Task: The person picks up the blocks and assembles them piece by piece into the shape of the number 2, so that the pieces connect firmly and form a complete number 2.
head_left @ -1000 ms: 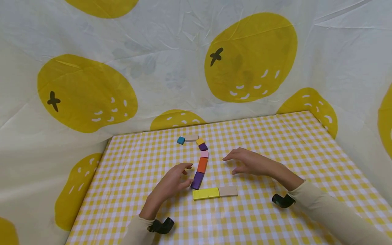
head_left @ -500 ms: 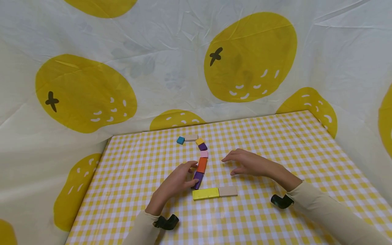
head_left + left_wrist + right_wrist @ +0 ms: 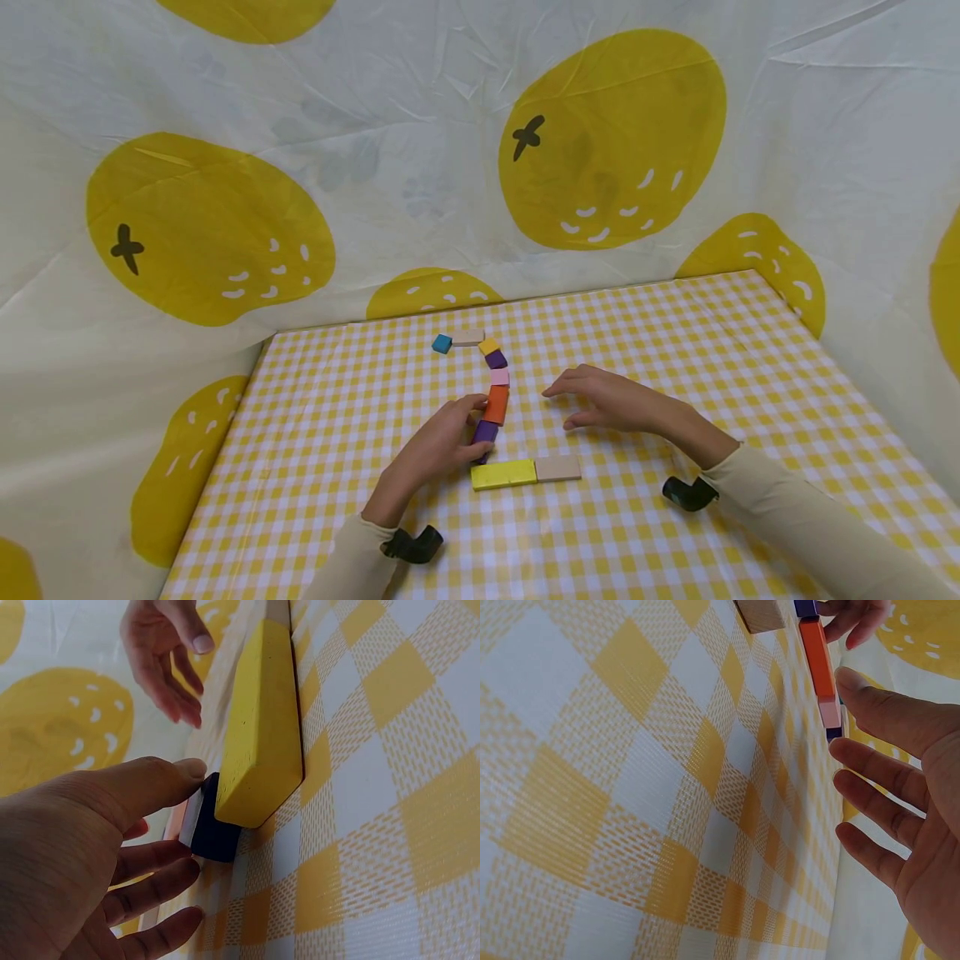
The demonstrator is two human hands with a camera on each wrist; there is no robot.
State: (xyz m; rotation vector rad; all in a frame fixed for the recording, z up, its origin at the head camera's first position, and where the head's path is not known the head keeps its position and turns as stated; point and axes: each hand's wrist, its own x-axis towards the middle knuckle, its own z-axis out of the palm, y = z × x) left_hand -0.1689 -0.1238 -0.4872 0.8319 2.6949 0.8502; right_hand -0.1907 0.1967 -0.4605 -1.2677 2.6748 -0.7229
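On the checked tablecloth, a curved line of flat coloured blocks runs toward me. My left hand (image 3: 438,442) is at its left side, thumb on or against the near purple block (image 3: 485,432) and index finger beside the orange block (image 3: 496,405). In the left wrist view, the thumb lies near the dark block's (image 3: 214,829) upper edge and the other fingers are spread; the index fingertip is hidden. Just in front lies a yellow block (image 3: 504,474), end to end with a plain wood block (image 3: 558,467). My right hand (image 3: 611,398) hovers right of the line, fingers relaxed, holding nothing.
Farther along the line come a pink block (image 3: 500,377), a small purple block (image 3: 496,359), an orange-yellow block (image 3: 489,346), a plain block (image 3: 468,337) and a teal block (image 3: 442,343). A fruit-print cloth wall (image 3: 420,192) rises behind the table.
My left hand has moved right, from beside the line to contact with the purple and orange blocks. The orange block has shifted very slightly right. The right hand is nearly still.
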